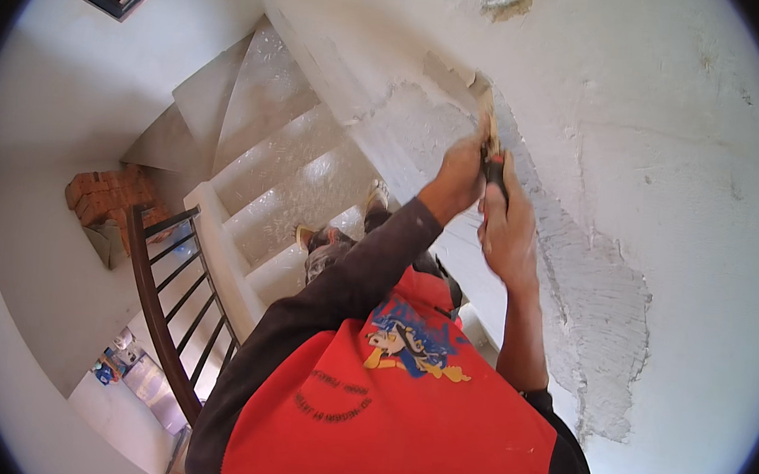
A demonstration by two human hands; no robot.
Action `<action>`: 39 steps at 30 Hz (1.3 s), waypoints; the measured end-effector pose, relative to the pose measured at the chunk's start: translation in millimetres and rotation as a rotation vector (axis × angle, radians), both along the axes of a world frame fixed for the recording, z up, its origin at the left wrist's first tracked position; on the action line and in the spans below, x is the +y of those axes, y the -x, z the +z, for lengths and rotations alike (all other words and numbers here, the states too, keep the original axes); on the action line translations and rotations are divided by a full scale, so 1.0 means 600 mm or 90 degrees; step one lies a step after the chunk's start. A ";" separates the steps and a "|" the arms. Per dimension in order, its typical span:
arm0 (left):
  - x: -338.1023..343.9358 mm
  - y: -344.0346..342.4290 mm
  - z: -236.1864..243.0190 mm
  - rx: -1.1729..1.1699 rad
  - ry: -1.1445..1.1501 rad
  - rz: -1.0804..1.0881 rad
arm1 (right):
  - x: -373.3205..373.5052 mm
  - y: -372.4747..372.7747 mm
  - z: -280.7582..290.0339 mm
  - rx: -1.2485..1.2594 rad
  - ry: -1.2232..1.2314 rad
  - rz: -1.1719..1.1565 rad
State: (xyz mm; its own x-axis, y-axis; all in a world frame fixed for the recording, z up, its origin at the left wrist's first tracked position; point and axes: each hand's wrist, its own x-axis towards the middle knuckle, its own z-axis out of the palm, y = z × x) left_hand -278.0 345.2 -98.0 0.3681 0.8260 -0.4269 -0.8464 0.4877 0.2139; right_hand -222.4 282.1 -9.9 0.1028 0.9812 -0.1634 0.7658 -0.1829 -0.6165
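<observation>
Scraper [493,148] — gripped in both fists, left hand [459,179] above right hand [508,230], blade against wall [675,155] | Done: grey stripped band [599,310] below my hands | Left: paint [593,66] above the blade — large area intact, I judge

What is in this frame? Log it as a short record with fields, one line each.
Place: staircase beside a white plastered wall
Left hand: closed on the scraper, near its blade
Right hand: closed on the scraper's dark handle
Blade: against the wall at the edge of a scraped grey patch
Wall: paint peeled in a long strip
Clothing: red and black shirt
Below: dark railing, stack of bricks
</observation>
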 end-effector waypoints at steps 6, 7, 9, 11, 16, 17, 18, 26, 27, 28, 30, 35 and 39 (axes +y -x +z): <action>0.029 0.036 0.003 -0.013 -0.019 -0.039 | 0.027 0.022 -0.005 -0.020 -0.063 0.082; 0.021 0.034 0.006 0.022 0.001 -0.027 | 0.020 0.020 -0.001 -0.016 -0.087 0.116; 0.002 0.018 0.012 -0.028 -0.018 -0.052 | 0.006 0.009 0.011 0.038 -0.014 0.076; -0.001 0.008 0.007 -0.021 0.009 -0.021 | 0.011 0.002 0.012 0.041 0.076 0.010; 0.065 0.035 -0.038 0.110 0.017 0.045 | 0.077 0.032 -0.032 -0.002 -0.018 0.091; 0.073 0.043 -0.045 0.092 -0.011 0.073 | 0.081 0.038 -0.038 0.036 0.013 0.053; 0.071 0.044 -0.049 0.057 -0.016 0.097 | 0.074 0.040 -0.041 0.060 0.004 0.058; 0.063 0.013 -0.060 0.143 0.003 0.142 | 0.069 0.014 -0.053 -0.082 -0.223 0.220; 0.086 0.027 -0.067 0.090 -0.001 0.149 | 0.096 0.023 -0.063 -0.109 -0.281 0.255; 0.104 0.043 -0.074 0.192 -0.028 0.160 | 0.125 0.032 -0.072 -0.119 -0.232 0.265; 0.133 0.087 -0.083 0.396 -0.031 0.083 | 0.155 0.063 -0.083 -0.077 -0.089 0.209; 0.087 0.134 -0.075 0.167 0.018 0.129 | 0.085 0.096 -0.082 0.155 -0.030 0.144; -0.019 0.102 -0.096 0.214 0.095 0.054 | -0.012 0.046 -0.100 0.294 0.197 0.056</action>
State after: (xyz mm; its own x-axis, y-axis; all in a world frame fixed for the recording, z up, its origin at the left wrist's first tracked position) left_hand -338.9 333.8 -155.6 0.1200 0.7672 -0.6301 -0.7793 0.4660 0.4190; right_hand -250.0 275.1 -69.7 -0.1268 0.8823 -0.4532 0.4501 -0.3560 -0.8190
